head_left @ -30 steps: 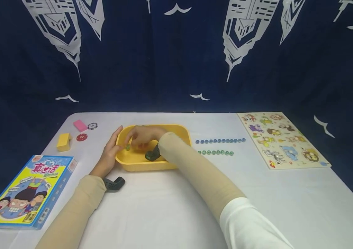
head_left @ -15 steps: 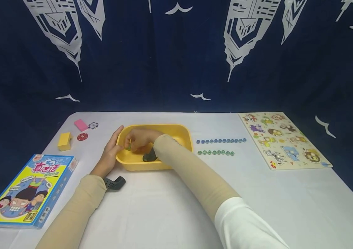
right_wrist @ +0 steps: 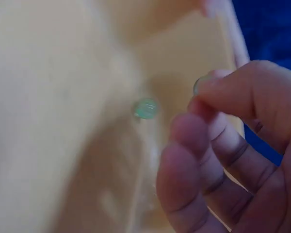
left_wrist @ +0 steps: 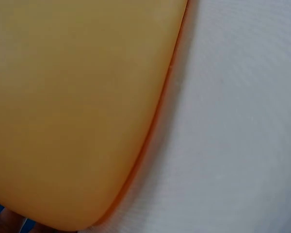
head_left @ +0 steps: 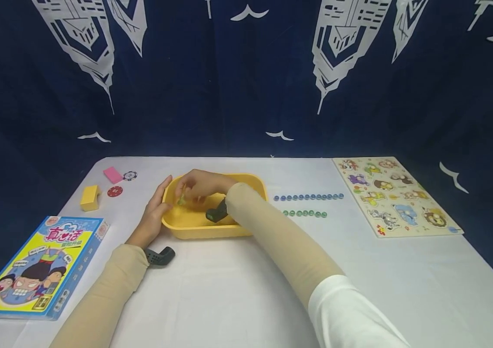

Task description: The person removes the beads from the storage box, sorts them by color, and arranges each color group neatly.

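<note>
A yellow plastic basin point(head_left: 211, 233) stands on the white table. My left hand point(head_left: 150, 217) rests against its left end, fingers straight along the outer wall and thumb at the rim; fingers show past the basin wall in the left wrist view. Over the basin's left part, my right hand point(head_left: 200, 186) pinches a small clear-green glass bead point(right_wrist: 198, 85) between thumb and index finger, the other fingers loosely bent. Below those fingertips, a second green glass bead point(right_wrist: 146, 108) lies in the basin.
Right of the basin lie a row of blue beads point(head_left: 309, 197) and a row of green beads point(head_left: 305, 213). An animal puzzle board point(head_left: 396, 195) lies further right. At left are a boxed game point(head_left: 37, 268), yellow block point(head_left: 90, 198), pink piece point(head_left: 112, 175) and two chips point(head_left: 114, 191).
My right hand reached down to the green beads at the basin's left end, pinched one and has risen slightly with it. The left hand stays in place on the basin.
</note>
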`<state>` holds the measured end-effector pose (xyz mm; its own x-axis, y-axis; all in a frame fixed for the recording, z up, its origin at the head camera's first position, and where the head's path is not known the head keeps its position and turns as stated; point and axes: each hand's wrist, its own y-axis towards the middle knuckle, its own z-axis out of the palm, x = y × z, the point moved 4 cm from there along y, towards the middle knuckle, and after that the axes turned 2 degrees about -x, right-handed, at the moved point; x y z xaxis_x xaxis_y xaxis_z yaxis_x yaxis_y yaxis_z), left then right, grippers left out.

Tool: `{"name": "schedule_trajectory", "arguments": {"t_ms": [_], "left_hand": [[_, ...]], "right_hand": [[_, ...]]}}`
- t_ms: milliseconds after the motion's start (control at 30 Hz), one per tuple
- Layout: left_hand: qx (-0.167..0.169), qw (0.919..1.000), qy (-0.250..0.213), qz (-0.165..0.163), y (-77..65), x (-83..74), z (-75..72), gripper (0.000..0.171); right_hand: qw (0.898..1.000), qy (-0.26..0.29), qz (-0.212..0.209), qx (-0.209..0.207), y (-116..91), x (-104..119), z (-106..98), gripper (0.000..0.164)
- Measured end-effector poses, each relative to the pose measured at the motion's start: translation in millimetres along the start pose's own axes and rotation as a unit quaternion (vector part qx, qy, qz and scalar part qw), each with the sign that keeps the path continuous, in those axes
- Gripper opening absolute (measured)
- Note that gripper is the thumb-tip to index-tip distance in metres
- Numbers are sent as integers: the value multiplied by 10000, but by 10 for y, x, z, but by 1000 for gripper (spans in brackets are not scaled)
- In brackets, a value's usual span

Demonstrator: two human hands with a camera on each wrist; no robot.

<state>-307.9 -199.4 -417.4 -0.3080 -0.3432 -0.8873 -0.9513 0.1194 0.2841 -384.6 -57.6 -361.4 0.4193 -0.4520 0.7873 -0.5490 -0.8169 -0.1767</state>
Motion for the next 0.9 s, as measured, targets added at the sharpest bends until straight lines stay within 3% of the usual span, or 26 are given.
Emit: {"name": "schedule_trajectory", "arguments": {"t_ms": [300, 600, 900], "left_hand": [[54, 9998, -65, -187, 3, -11, 20, 78], [9, 9997, -62, -219, -19, -17, 12, 78], [56, 9995, -216, -215, -7, -14, 20, 79]], "right_hand": [[9901, 1224, -481, -489, -495, -39, -303, 29], [9684, 1696, -981, -1545, -1160, -111, -535, 16], [9561, 1533, -1055, -2264, -1823, -352, -639, 13]]}}
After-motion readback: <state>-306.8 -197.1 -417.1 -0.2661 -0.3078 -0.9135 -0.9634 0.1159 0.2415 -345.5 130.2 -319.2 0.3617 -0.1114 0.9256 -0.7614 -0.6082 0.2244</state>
